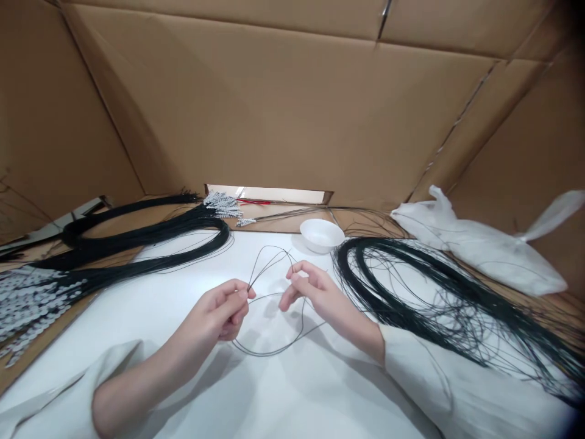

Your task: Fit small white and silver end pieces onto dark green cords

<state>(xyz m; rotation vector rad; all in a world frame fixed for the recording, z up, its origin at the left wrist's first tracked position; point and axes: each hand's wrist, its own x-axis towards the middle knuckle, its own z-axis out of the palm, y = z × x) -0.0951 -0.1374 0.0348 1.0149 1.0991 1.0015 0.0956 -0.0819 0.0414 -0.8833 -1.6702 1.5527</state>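
A thin black cord hangs in loops between my hands above the white tabletop. My left hand is closed, with thumb and forefinger pinching several strands of it together. To the right, my right hand has its thumb and forefinger brought together on a strand at the top of the small loop. Its other fingers are curled loosely apart from that pinch. The larger loop droops below both hands, and one end trails off under my right wrist.
Bundles of black cord with white beaded ends lie at left. A loose coil of black cords is at right. A white bowl and a tied plastic bag stand farther back. Cardboard walls enclose the table.
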